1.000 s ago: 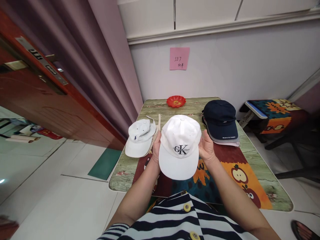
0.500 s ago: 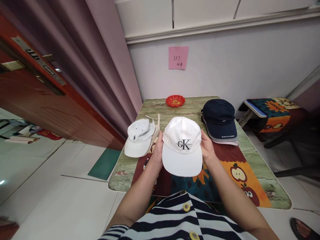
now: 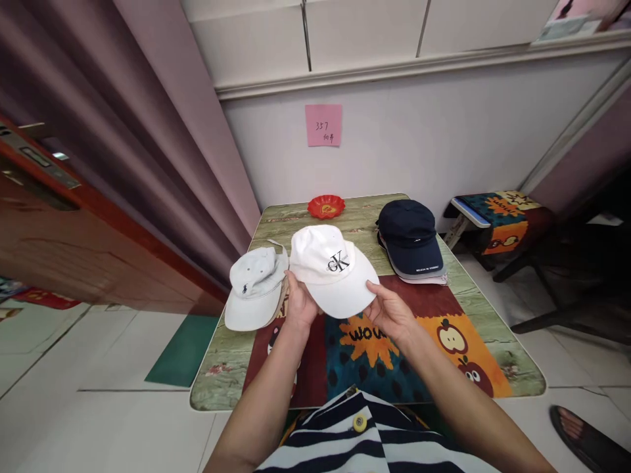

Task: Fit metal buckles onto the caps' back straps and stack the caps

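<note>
Between my hands, a white baseball cap [image 3: 328, 266] with dark "CK" lettering is held above the table, its brim turned toward the lower right. My left hand [image 3: 300, 302] grips the cap's left side, its thumb on the outside and its other fingers underneath. My right hand [image 3: 392, 312] pinches the brim's right edge between thumb and fingers. Close by on the left lies a pale grey cap [image 3: 254, 282] with a small dark emblem, on top of a beige one that is mostly hidden. At the right, a navy cap [image 3: 408, 233] tops a stack of caps.
A red scalloped dish [image 3: 326, 207] sits at the back of the wood-patterned table [image 3: 217, 378]. A colourful runner [image 3: 365, 368] crosses the table's front. The wall behind bears a pink note [image 3: 323, 125]. A wooden door [image 3: 98, 243] stands at left; a dark stool [image 3: 532, 276] is at right.
The white cap has turned so its brim points right, and it has tilted. My right hand has shifted from the cap's side to its brim. The view has swung slightly rightward.
</note>
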Action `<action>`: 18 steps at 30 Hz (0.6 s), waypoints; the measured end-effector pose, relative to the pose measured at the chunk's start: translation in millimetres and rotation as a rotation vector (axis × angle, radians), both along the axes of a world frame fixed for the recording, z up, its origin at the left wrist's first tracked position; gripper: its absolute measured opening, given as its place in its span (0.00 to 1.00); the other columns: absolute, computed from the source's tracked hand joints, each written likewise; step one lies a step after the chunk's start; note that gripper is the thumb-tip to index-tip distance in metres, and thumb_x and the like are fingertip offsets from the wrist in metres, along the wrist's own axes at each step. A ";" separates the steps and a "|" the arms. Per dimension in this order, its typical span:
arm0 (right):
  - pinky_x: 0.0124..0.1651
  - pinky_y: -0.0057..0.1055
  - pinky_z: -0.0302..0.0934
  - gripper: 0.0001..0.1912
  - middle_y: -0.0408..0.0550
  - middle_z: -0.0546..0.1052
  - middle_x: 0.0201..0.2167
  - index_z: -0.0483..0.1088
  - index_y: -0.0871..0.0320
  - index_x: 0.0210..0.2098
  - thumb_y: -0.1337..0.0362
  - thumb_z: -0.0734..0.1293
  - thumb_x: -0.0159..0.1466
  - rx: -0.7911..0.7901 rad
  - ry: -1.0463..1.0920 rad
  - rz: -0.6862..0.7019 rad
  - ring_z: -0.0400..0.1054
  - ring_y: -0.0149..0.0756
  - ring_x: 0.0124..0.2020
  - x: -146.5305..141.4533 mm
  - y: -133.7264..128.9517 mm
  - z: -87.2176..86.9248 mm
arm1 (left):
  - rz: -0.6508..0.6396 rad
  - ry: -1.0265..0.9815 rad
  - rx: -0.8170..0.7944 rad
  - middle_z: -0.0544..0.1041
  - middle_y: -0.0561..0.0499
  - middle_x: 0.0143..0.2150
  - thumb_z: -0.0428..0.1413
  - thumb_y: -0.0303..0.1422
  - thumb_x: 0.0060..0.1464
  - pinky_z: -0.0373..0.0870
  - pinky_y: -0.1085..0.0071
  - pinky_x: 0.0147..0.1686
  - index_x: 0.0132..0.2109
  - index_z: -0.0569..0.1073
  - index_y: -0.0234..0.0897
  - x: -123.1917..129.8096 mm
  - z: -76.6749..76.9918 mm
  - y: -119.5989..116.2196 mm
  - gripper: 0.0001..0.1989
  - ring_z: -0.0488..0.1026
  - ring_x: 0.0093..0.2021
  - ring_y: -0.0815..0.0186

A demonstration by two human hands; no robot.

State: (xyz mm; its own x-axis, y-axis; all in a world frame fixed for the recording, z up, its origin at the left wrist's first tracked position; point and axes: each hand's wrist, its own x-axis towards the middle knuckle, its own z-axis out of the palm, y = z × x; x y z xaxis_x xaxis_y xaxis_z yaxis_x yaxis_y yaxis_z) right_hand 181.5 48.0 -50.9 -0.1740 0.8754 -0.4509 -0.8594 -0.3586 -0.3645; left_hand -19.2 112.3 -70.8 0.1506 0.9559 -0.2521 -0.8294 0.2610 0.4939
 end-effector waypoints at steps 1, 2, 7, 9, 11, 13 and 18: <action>0.45 0.30 0.78 0.27 0.48 0.84 0.46 0.66 0.56 0.63 0.75 0.67 0.65 0.039 -0.019 -0.036 0.81 0.37 0.41 9.1 7.1 5.6 | -0.014 0.001 -0.007 0.77 0.43 0.60 0.43 0.58 0.65 0.66 0.58 0.65 0.64 0.71 0.40 0.4 1.1 -1.4 0.34 0.69 0.66 0.55; 0.46 0.30 0.78 0.28 0.47 0.84 0.46 0.66 0.55 0.64 0.75 0.67 0.65 0.086 -0.036 -0.084 0.81 0.36 0.42 20.2 15.4 11.8 | -0.037 0.002 -0.013 0.77 0.42 0.60 0.43 0.57 0.65 0.68 0.59 0.64 0.62 0.72 0.38 0.2 1.3 -2.9 0.33 0.70 0.64 0.55; 0.52 0.30 0.75 0.24 0.45 0.84 0.45 0.68 0.54 0.61 0.74 0.66 0.67 0.269 -0.152 -0.368 0.80 0.34 0.45 91.5 67.6 39.6 | -0.152 0.083 -0.087 0.78 0.36 0.57 0.47 0.47 0.68 0.73 0.57 0.57 0.59 0.74 0.31 -5.0 -20.2 -9.4 0.26 0.79 0.54 0.55; 0.53 0.30 0.74 0.20 0.46 0.84 0.44 0.71 0.57 0.57 0.74 0.65 0.67 0.250 -0.208 -0.476 0.80 0.33 0.45 118.6 85.3 39.7 | -0.150 0.133 -0.126 0.79 0.36 0.55 0.47 0.43 0.69 0.74 0.58 0.56 0.58 0.74 0.31 -8.2 -35.2 -10.8 0.23 0.80 0.51 0.57; 0.52 0.30 0.74 0.14 0.47 0.84 0.43 0.73 0.58 0.51 0.75 0.65 0.67 0.127 -0.305 -0.554 0.80 0.31 0.43 139.7 95.8 29.5 | -0.137 0.149 -0.162 0.80 0.37 0.53 0.47 0.40 0.70 0.74 0.58 0.55 0.57 0.74 0.31 -12.0 -48.2 -11.1 0.21 0.81 0.49 0.57; 0.49 0.28 0.75 0.11 0.47 0.84 0.41 0.74 0.59 0.46 0.76 0.65 0.67 -0.028 -0.397 -0.590 0.80 0.30 0.40 154.0 98.3 11.4 | -0.127 0.132 -0.185 0.81 0.37 0.52 0.47 0.38 0.70 0.74 0.57 0.56 0.55 0.75 0.31 -15.6 -56.7 -10.3 0.19 0.81 0.50 0.58; 0.40 0.31 0.76 0.11 0.45 0.83 0.36 0.72 0.57 0.43 0.76 0.65 0.65 -0.208 -0.499 -0.615 0.79 0.31 0.33 169.8 90.3 -34.7 | -0.150 0.123 -0.202 0.82 0.38 0.50 0.48 0.35 0.69 0.73 0.56 0.57 0.52 0.76 0.30 -18.8 -61.0 -6.2 0.16 0.81 0.50 0.57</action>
State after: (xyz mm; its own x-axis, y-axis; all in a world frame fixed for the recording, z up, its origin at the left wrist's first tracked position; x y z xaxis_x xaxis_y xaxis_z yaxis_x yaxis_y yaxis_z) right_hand 351.2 138.3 -85.6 0.5741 0.6388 -0.5122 -0.6786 0.0211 -0.7342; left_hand -38.0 106.1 -131.7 0.2436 0.8537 -0.4603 -0.7112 0.4800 0.5137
